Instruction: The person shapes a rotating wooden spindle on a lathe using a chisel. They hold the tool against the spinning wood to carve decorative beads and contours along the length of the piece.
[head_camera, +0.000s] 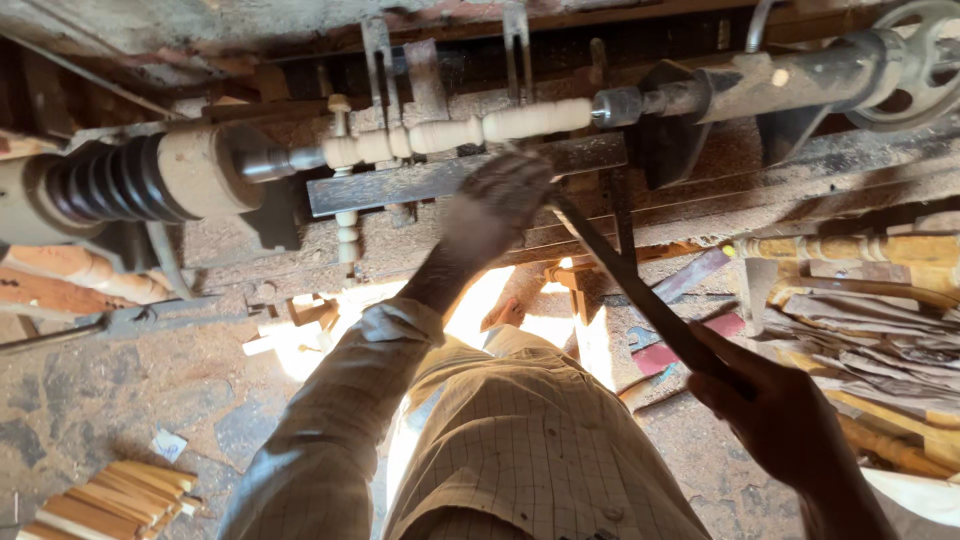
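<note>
While one spindle (470, 132) spins, seemingly, two hands (505, 195) hold one chisel (640, 290).

"What sort of place is this?"

"A woodturning workshop — a pale turned spindle (460, 132) sits mounted on a lathe (160, 180), with sawdust thick over the bed and the floor."

"Anything else?"

"Cut wooden sticks (115, 500) stacked on the ground, finished turned legs (850, 248) and scrap timber piled nearby — rough and dusty."

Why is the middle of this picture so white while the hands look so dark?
Head view: sunlight on the floor is blown out white; the left hand at the tool rest and the right hand gripping the long chisel sit in shadow, slightly soft; the pale spindle reads clearly.
</note>
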